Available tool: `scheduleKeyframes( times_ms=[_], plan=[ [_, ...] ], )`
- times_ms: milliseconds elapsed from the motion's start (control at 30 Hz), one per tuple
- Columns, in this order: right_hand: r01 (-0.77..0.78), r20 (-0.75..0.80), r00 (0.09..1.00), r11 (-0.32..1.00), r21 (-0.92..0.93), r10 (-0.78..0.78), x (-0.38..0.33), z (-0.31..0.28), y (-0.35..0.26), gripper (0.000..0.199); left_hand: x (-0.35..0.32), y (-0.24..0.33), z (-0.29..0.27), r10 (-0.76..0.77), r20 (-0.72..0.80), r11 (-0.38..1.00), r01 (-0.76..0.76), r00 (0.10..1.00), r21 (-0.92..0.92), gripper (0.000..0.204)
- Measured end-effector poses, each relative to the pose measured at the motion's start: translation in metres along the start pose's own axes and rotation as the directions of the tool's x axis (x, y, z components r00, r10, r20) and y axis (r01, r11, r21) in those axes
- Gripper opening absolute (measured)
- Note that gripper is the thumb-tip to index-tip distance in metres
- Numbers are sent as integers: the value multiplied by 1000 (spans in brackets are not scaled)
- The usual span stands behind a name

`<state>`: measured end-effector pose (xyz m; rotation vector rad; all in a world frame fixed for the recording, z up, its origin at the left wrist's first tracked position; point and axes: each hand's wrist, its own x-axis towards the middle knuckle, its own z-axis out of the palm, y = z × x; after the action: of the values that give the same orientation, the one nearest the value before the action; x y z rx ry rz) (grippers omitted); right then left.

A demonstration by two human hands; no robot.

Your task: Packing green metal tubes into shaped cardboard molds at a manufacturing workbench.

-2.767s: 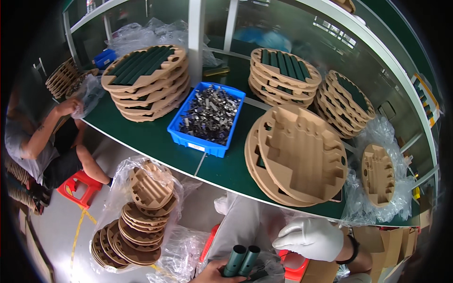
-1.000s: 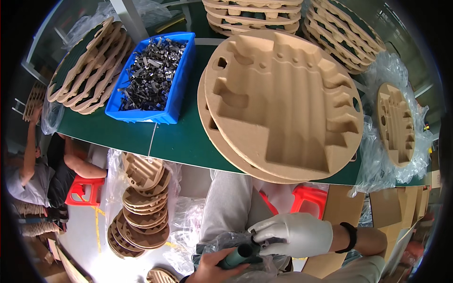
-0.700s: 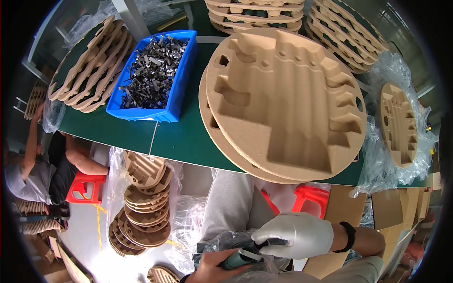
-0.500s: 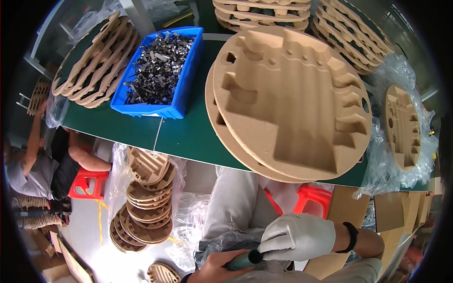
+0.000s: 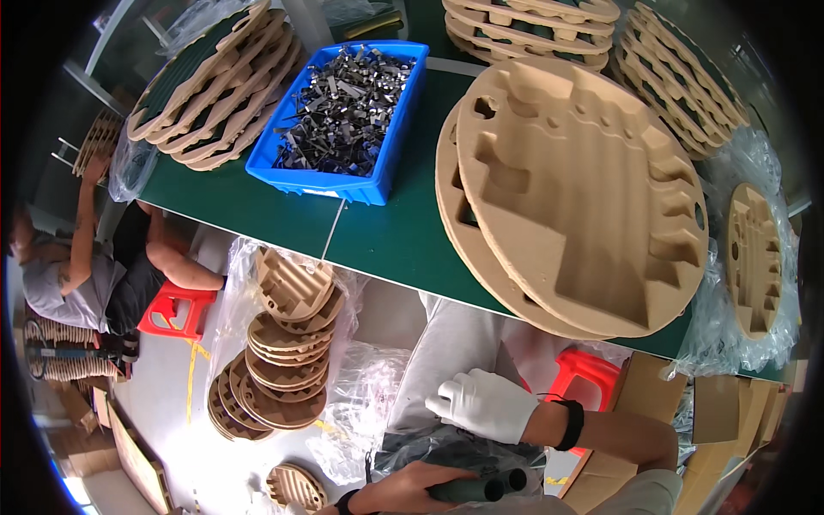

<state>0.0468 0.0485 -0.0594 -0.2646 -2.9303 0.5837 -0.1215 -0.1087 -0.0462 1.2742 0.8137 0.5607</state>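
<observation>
My bare left hand [image 5: 403, 487] is low in the view, closed around a dark green tube [image 5: 463, 489] whose round open end points right. Right beside it shows the end of a second dark tube [image 5: 515, 479]; I cannot tell whether the same hand holds it. Clear plastic film [image 5: 438, 446] lies over my lap around the tubes. Above them, apart from the tubes, is my right hand [image 5: 485, 406] in a white glove. Its fingers are loosely bent and somewhat apart, with nothing visible in them.
On the green table [image 5: 390, 249] stand a blue bin [image 5: 378, 184] of small metal clips and two large round moulded pulp trays [image 5: 592, 206]. More trays [image 5: 232, 86] are stacked behind. On the floor are a tray pile [image 5: 287, 378] and a red stool [image 5: 584, 378]. A seated person [image 5: 77, 275] is at left.
My right hand has moved up and left, away from the tube's end. A second tube end now shows beside the first. The whole view has shifted, so the table sits further right.
</observation>
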Motion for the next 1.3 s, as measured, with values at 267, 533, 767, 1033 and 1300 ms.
scheduleKeyframes(
  times_ms=[267, 533, 767, 1033, 1300],
  plan=[
    [48, 72, 997, 989, -142, -38, 12, 10, -17, 14, -6, -9, -1, 39, -39, 999, -40, 998, -26, 54],
    [30, 58, 998, 967, -253, -16, 13, 19, -32, 11, -6, -6, -3, 26, -37, 999, -28, 999, -45, 52],
    [48, 7, 999, 988, -146, -48, 9, 10, -21, 10, -9, -3, 0, 90, -174, 992, -104, 981, -70, 47],
    [-119, -79, 978, 824, 553, 194, -20, -48, -6, 20, -10, 1, -5, 57, -233, 992, -81, 971, -93, 46],
    [-279, 215, 807, 34, 960, 550, -61, -86, -28, 28, -8, 6, -5, 23, -304, 998, -39, 952, -47, 45]
  ],
)
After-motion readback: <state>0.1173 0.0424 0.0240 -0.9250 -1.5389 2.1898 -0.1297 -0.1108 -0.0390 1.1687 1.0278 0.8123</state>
